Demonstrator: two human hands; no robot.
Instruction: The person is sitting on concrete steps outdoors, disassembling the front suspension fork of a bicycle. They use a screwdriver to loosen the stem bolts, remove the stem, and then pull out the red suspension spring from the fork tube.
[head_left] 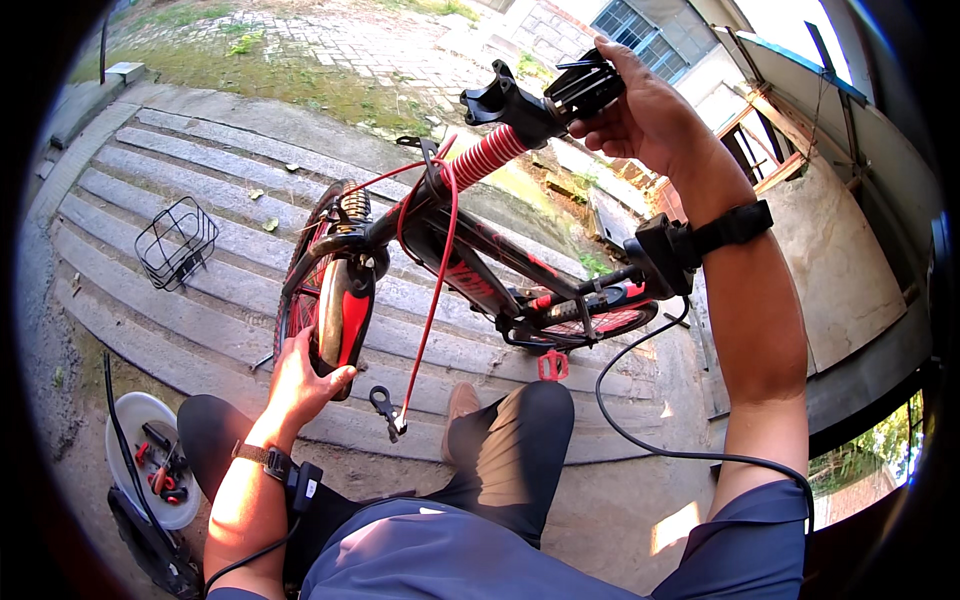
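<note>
Bicycle front end [432, 188] between the left and right hands [303, 385] [648, 115]

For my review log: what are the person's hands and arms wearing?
Both hands, left and right, are ungloved. Short navy sleeves cover the upper arms. The left wrist has a dark wristband and a boxy black device with a small white label. The right forearm has a black strap with a chunky black module and black cable.
</note>
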